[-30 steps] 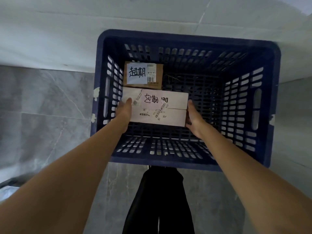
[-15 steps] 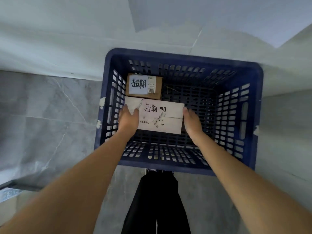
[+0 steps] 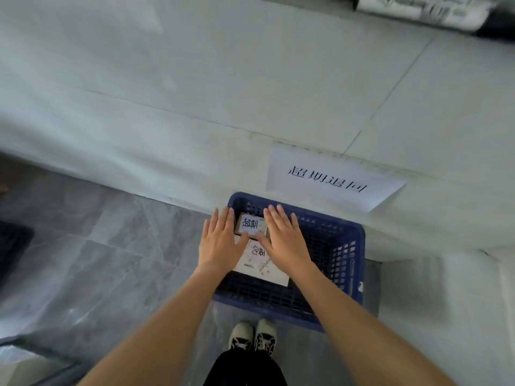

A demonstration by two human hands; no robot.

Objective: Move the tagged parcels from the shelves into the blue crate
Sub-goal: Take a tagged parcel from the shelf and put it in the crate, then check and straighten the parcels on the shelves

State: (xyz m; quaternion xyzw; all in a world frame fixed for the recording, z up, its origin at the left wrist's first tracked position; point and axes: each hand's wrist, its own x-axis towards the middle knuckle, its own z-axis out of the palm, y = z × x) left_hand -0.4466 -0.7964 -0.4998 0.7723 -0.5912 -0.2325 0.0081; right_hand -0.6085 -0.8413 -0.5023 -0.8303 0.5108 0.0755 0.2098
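Blue crate (image 3: 345, 274) holds two tagged parcels (image 3: 262, 263) at its left wall; left hand (image 3: 220, 243) and right hand (image 3: 284, 240) hover flat-fingered, empty, apparently after release.

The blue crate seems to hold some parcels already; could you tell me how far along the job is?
Done: two tagged parcels lie in the blue crate, a brown box at the far end and a white box nearer. In hand: nothing; the left hand and right hand hover open above them. Left: the shelves are out of view, so I cannot tell.
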